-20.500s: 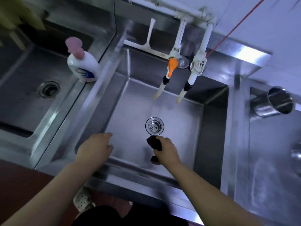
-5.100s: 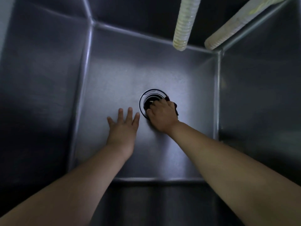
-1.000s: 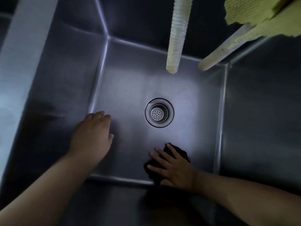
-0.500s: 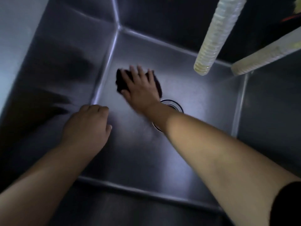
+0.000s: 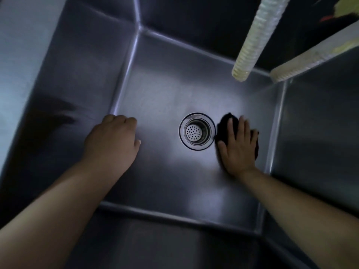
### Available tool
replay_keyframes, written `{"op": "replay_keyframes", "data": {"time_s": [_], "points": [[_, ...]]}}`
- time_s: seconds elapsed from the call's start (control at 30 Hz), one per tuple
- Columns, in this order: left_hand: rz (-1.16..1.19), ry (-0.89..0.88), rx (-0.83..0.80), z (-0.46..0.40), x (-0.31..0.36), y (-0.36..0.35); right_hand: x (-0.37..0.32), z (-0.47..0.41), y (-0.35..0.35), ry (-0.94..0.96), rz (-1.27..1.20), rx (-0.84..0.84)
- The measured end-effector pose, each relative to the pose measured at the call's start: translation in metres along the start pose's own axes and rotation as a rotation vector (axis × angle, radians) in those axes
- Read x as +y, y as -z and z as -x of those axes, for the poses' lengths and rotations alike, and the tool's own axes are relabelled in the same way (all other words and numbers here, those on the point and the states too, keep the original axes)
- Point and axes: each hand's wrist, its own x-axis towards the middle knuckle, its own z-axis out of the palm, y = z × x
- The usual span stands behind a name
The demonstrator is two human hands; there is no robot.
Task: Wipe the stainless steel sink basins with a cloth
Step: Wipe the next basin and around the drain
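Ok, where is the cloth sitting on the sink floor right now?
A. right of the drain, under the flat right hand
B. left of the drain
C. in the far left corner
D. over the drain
A: the dark cloth lies under the flat right hand, right of the uncovered drain.

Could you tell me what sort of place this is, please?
Probably a commercial or utility kitchen's wash-up area: a deep, square stainless steel sink basin with a round perforated metal drain strainer, and two pale ribbed hoses hanging in from above. The right hand presses a dark cloth to the floor.
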Motion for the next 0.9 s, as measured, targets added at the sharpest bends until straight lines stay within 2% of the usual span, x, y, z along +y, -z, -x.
{"op": "replay_keyframes", "data": {"time_s": [0.2, 0.4, 0.53, 0.63, 0.73, 0.9], "points": [[0.024, -0.022, -0.022, 0.001, 0.003, -0.003, -0.068, 0.048, -0.019, 0.187, -0.006, 0.007], [0.030, -0.010, -0.079, 0.001, -0.002, -0.009, -0.126, 0.057, -0.023, 0.548, 0.000, -0.034], [0.021, 0.008, -0.134, 0.002, -0.003, -0.012, -0.103, 0.086, -0.033, 0.889, 0.033, -0.061], [0.028, 0.016, -0.158, 0.002, -0.002, -0.013, -0.055, 0.100, -0.036, 1.019, 0.038, -0.065], [0.013, -0.002, -0.147, 0.002, -0.002, -0.012, -0.002, 0.097, -0.031, 0.968, 0.078, -0.067], [0.007, -0.026, -0.123, 0.001, -0.001, -0.011, 0.044, 0.058, -0.013, 0.564, 0.142, -0.051]]}}
